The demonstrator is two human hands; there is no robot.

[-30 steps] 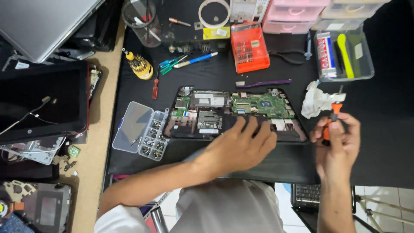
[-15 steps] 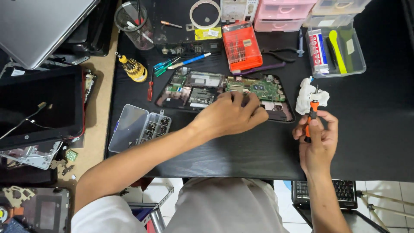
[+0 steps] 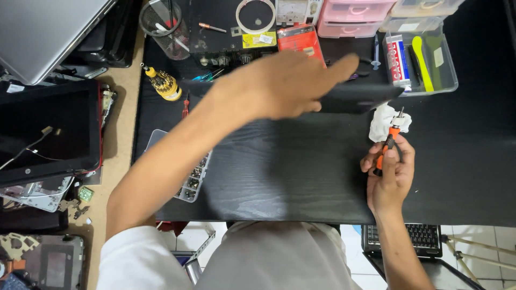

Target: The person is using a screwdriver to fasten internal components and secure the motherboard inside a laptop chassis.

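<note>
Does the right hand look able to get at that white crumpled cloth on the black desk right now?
Probably yes. The right hand is just below the white cloth with bare black desk between them. But it holds an orange screwdriver, whose tip already lies over the cloth, so its fingers are busy.

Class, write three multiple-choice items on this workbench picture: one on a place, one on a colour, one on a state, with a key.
1. Where is the white cloth?
A. beside the screwdriver's tip
B. in the mesh cup
C. on the floor
2. What colour is the screwdriver handle?
A. blue
B. orange and black
C. white
3. What is the left hand doing?
A. resting flat on the mat
B. lifting a dark flat panel
C. holding scissors

Key: 1 A, the cloth lies at the tip; 2 B, orange shows in the right hand; 3 B, the panel is tilted off the black mat.
</note>
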